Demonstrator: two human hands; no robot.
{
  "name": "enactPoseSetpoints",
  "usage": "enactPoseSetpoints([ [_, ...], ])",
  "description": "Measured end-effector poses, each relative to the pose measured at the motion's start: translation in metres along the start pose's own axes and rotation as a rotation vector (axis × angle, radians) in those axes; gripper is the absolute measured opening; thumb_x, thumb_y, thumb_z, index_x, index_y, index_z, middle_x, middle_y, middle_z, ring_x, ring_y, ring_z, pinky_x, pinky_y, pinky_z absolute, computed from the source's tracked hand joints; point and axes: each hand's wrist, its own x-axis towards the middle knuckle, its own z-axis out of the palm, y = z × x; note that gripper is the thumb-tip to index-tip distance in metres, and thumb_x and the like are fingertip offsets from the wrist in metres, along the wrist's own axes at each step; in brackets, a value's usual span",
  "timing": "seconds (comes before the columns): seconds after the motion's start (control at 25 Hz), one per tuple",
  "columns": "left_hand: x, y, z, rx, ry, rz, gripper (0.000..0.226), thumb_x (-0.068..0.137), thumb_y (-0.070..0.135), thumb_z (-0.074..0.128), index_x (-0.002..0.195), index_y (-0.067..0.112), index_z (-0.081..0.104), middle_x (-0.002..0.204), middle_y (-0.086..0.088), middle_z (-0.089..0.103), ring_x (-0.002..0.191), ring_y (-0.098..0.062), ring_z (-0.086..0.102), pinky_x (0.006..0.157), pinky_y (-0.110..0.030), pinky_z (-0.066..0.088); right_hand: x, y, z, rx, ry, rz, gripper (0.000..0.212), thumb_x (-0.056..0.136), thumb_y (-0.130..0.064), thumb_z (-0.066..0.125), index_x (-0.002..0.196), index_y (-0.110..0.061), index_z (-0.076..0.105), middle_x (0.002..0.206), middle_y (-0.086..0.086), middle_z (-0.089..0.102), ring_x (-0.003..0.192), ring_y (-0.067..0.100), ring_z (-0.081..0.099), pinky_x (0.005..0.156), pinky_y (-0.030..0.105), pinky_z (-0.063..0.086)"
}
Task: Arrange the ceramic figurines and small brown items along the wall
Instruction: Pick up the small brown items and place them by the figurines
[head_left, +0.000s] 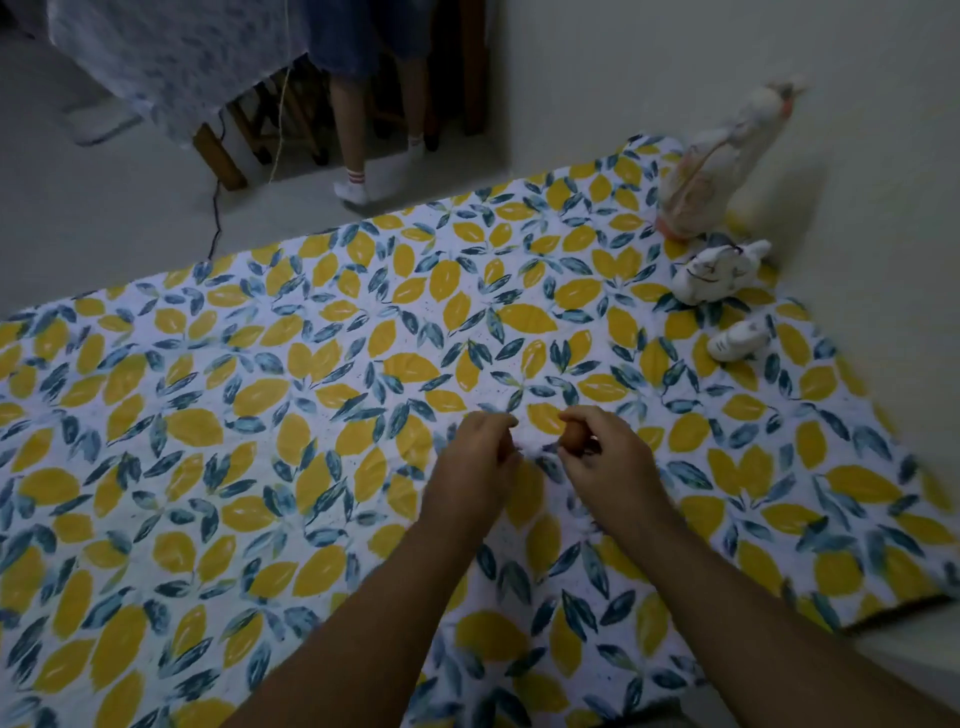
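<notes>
Fingers of the right hand (605, 457) curl around a small brown item (573, 436), a rounded, egg-like piece pinched between thumb and fingertips and held just above the lemon-print cloth (260, 441). The left hand (480, 457) sits just beside it, fingers bunched loosely into a near fist with the thumb tucked toward the fingertips; whether it holds anything I cannot tell, since the fingers hide the palm. Both hands meet near the middle of the surface, knuckles up, wrists bent slightly inward, and both bare forearms reach in from the lower edge, the left from the lower centre and the right from the lower right corner. The cloth, white with yellow lemons and blue-green leaves, covers the surface all round the hands. Well apart from the hands, at the far right, three ceramic figurines stand in a row beside the pale wall (857, 182): a tall white figurine (717, 166) with pinkish markings farthest away, a white cat-like figurine (719, 270) just in front of it, and a small white figurine (737, 340) nearest, each apart from the next. Beyond the far edge of the cloth lies a pale floor (130, 208), where another person's legs (358, 135) in white socks stand beside wooden furniture legs and a hanging patterned cloth (171, 57).
</notes>
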Motion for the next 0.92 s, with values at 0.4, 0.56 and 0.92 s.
enactPoseSetpoints([
  [0.4,0.098,0.171,0.144,-0.052,-0.317,0.356,0.033,0.094,0.003,0.062,0.126,0.009,0.058,0.112,-0.015,0.062,0.096,-0.031,0.058,0.082,-0.047,0.050,-0.013,0.129,-0.147,0.080,0.553,0.379,0.038,0.093,-0.018,0.073,0.129,-0.025,0.062,0.126,0.007,0.067,0.110,0.026,0.065,0.084,0.032,0.057],
  [0.56,0.119,0.197,0.182,-0.049,-0.378,0.452,0.040,0.088,-0.001,0.068,0.126,0.009,0.063,0.115,-0.017,0.066,0.104,-0.034,0.061,0.087,-0.046,0.052,-0.019,0.153,-0.158,0.070,0.549,0.373,0.033,0.093,-0.020,0.073,0.121,-0.032,0.062,0.114,0.001,0.069,0.099,0.022,0.065,0.080,0.041,0.059],
  [0.92,0.123,0.193,0.197,-0.136,-0.341,0.349,0.024,0.083,0.009,0.074,0.106,0.014,0.066,0.104,-0.007,0.069,0.096,-0.025,0.063,0.081,-0.046,0.055,-0.026,0.166,-0.160,0.072,0.480,0.355,0.039,0.091,-0.017,0.075,0.127,-0.024,0.062,0.121,0.005,0.068,0.109,0.023,0.066,0.089,0.042,0.060],
])
